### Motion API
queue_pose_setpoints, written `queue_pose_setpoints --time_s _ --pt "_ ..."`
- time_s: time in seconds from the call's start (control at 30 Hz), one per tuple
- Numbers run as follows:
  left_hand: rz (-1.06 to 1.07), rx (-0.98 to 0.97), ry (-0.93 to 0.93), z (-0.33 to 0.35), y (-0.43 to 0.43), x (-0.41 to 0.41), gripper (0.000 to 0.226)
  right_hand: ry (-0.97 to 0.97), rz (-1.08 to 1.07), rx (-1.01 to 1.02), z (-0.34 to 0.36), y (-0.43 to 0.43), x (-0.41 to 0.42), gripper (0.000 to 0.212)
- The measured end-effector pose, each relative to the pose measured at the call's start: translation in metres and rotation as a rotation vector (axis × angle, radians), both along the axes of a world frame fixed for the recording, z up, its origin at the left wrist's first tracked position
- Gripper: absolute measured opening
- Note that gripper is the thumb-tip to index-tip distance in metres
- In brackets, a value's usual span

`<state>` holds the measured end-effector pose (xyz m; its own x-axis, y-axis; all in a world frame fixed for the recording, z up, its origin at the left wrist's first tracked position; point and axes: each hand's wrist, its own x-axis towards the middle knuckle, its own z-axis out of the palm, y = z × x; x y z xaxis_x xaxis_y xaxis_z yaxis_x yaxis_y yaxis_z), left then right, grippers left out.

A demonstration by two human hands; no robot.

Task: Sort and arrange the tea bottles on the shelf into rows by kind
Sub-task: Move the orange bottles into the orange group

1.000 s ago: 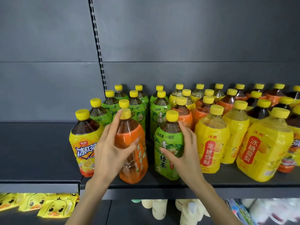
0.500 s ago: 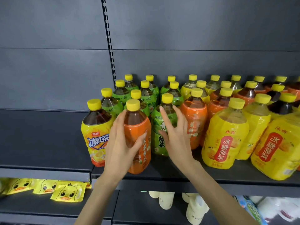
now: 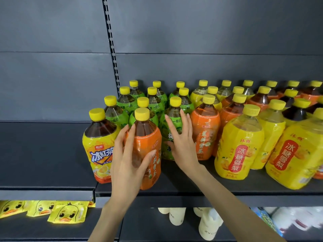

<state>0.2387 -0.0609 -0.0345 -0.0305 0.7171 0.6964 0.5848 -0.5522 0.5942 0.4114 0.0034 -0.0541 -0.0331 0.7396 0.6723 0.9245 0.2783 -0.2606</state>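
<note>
An orange-labelled tea bottle [image 3: 148, 147] with a yellow cap stands at the shelf's front, and my left hand [image 3: 128, 161] grips its body from the left. Just right of it and further back stands a green-labelled tea bottle [image 3: 173, 117]. My right hand [image 3: 182, 144] lies against its front with straight fingers. More green bottles [image 3: 125, 103] fill the rows behind. A yellow iced-black-tea bottle [image 3: 98, 145] stands left of my left hand. Orange bottles [image 3: 205, 131] and yellow pear-drink bottles [image 3: 239, 149] stand to the right.
The dark shelf [image 3: 201, 186] has a front edge just below my wrists. The left shelf bay [image 3: 43, 154] holds no bottles. On the shelf below lie yellow duck packets [image 3: 67, 213] and stand white bottles [image 3: 208, 226]. The back panel is a dark grey wall.
The green bottle has gone back from the front edge into the green group. My right hand has loosened from gripping it to flat fingers on it. My left hand keeps its hold.
</note>
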Motion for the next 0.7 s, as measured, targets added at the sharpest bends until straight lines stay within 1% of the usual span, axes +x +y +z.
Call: queue_pose_setpoints --time_s 0.1,0.2,0.27,0.37,0.47,0.57,0.63,0.7 --pt "-0.027 -0.036 -0.037 -0.003 -0.002 0.001 0.083 -0.02 0.002 0.002 -0.001 0.004 0.001 0.105" --pt "-0.039 -0.157 -0.135 -0.008 -0.007 0.003 0.093 -0.028 -0.016 0.007 -0.002 0.006 -0.001 0.108" --pt "-0.047 -0.191 -0.16 -0.011 -0.008 0.002 0.095 -0.037 -0.027 0.018 -0.002 0.007 -0.001 0.108" --pt "-0.056 -0.22 -0.149 -0.013 -0.008 -0.001 0.097 -0.03 -0.024 -0.007 -0.004 0.004 -0.003 0.109" --pt "-0.026 -0.252 -0.086 -0.013 -0.01 -0.004 0.097 -0.027 -0.008 -0.068 -0.004 -0.011 -0.003 0.107" --pt "-0.017 -0.227 -0.016 -0.015 -0.011 -0.006 0.099 -0.058 0.059 -0.097 -0.006 -0.035 0.005 0.099" --pt "-0.027 -0.231 0.027 -0.015 -0.01 -0.008 0.1 -0.092 0.042 -0.007 -0.013 -0.057 0.012 0.092" --pt "-0.041 -0.253 0.059 -0.015 -0.008 -0.007 0.106 -0.116 -0.011 0.114 -0.023 -0.078 0.021 0.078"
